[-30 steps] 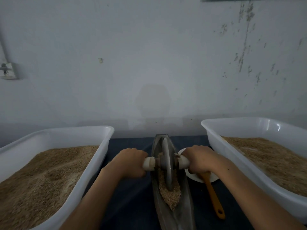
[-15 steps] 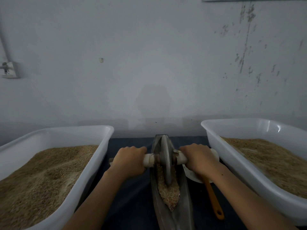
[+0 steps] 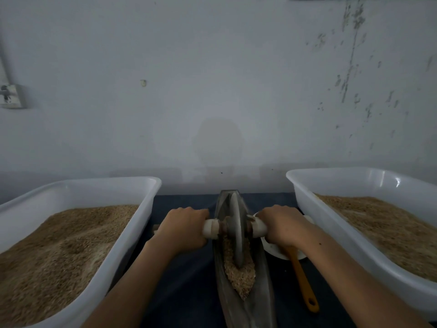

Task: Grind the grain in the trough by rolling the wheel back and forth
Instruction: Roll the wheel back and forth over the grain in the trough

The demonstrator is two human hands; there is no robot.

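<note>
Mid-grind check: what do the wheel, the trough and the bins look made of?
Wheel: dull grey metal by its thin matte disc, possibly stone. Trough: likely the same grey metal, with a faint sheen. Bins: glossy white plastic, with bright highlights on the rims.

Both hands (image 3: 183,229) (image 3: 281,226) grip wheel (image 3: 237,229), apparently in grain (image 3: 241,273).

The trough (image 3: 246,292) lies between two tubs: one tub (image 3: 132,233) to its left, the other tub (image 3: 314,209) to its right. The wheel (image 3: 236,233) stands in the trough on the grain (image 3: 241,278). A bowl (image 3: 275,250) and a spoon (image 3: 302,282) lie just right of the trough.
</note>
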